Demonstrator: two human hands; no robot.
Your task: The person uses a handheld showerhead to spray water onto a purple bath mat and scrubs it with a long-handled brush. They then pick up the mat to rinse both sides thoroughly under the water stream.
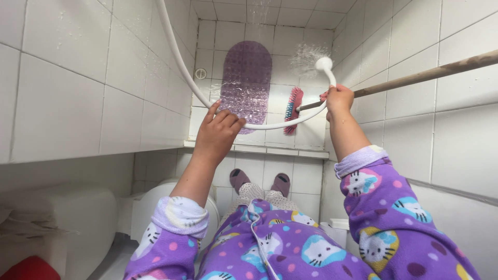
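Observation:
My right hand (338,98) grips a white shower head (325,65) that sprays water onto the white tiled floor (282,39). The same hand also holds the wooden handle (425,75) of a pink and blue scrub brush (293,109), whose head rests on the tiles. My left hand (218,132) is raised with fingers spread, touching the white shower hose (171,41) that curves under it. A purple bath mat (246,83) lies on the floor between both hands.
White tiled walls close in on left and right. A round drain cover (201,73) sits left of the mat. A low tiled ledge (259,149) crosses below. A white toilet (140,207) stands lower left beside my slippered feet (259,181).

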